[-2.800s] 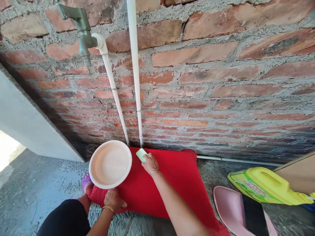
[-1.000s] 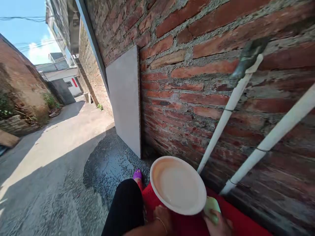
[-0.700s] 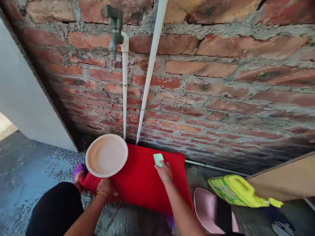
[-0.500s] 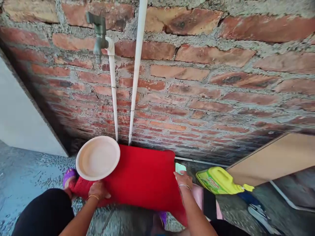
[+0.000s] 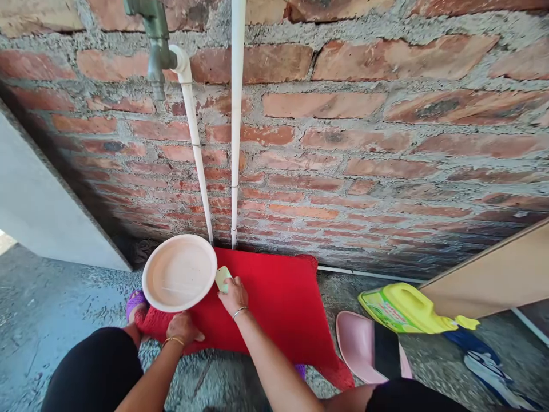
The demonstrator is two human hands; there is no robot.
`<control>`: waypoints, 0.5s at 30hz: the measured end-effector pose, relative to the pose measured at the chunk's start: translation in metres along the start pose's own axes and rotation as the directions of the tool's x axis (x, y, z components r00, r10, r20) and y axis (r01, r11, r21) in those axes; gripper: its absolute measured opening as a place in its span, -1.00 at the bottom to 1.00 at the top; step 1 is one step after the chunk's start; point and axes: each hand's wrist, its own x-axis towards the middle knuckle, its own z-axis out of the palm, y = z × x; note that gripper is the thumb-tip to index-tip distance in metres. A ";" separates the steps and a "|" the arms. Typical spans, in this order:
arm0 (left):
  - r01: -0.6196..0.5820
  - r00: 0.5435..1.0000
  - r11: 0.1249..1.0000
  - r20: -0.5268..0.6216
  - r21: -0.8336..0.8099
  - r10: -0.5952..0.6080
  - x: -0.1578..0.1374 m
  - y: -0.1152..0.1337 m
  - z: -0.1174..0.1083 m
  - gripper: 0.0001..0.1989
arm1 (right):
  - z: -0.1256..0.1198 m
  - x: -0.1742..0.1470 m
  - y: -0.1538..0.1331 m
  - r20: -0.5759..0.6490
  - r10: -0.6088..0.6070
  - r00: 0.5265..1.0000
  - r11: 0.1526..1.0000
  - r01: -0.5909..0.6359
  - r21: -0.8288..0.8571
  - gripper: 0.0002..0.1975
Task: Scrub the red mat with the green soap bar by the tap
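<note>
A red mat (image 5: 274, 309) with a shaggy edge is spread in front of me. My left hand (image 5: 183, 329) is closed on its near edge, just below a pale pink basin (image 5: 180, 274), thumb pointing right. The basin is tilted towards me, over the mat's left end, with a little water in it. My right hand (image 5: 234, 297) grips a pale green flat block (image 5: 222, 278) with rounded corners and a small dark hole at one end. The block is beside the basin's right rim, above the mat; its underside is hidden.
A brick wall (image 5: 321, 183) rises behind the mat, with white pipes (image 5: 237, 143) and a tap (image 5: 156, 48) above the basin. To the right lie a pink dustpan-like scoop (image 5: 355, 343), a yellow detergent jug (image 5: 403, 309) and a slipper (image 5: 486, 366). Boards lean at both sides.
My right hand has moved left with the green block, from the mat's right edge to beside the basin. My left hand stays at the mat's near edge. The view has shifted slightly.
</note>
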 end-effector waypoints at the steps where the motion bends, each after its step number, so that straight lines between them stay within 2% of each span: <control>1: 0.010 1.000 1.000 0.006 -0.002 -0.010 0.000 0.000 -0.001 -0.35 | 0.004 0.000 -0.006 0.025 -0.014 1.000 1.000 0.015 -0.010 -0.65; 4: 0.027 0.999 1.000 0.039 -0.005 -0.027 0.000 0.002 -0.003 -0.33 | -0.004 -0.001 0.003 0.039 0.013 0.999 0.999 -0.011 -0.047 -0.66; 8: 0.024 0.999 1.000 0.034 -0.003 -0.024 0.003 0.001 -0.001 -0.32 | -0.046 -0.007 0.068 -0.057 0.182 0.982 0.978 -0.187 -0.092 -0.65; 11: 0.018 1.000 1.000 0.012 -0.005 -0.018 0.005 -0.002 0.003 -0.31 | -0.084 -0.018 0.133 -0.156 0.358 0.921 0.924 -0.373 -0.083 -0.63; 13: 0.013 1.000 1.000 0.007 -0.013 -0.013 0.005 -0.003 0.004 -0.31 | -0.104 -0.028 0.174 -0.222 0.461 0.859 0.873 -0.484 -0.059 -0.62; 15: 0.015 1.000 1.000 0.003 -0.020 -0.015 0.004 -0.004 0.004 -0.30 | -0.118 -0.037 0.205 -0.277 0.564 0.778 0.806 -0.592 -0.020 -0.59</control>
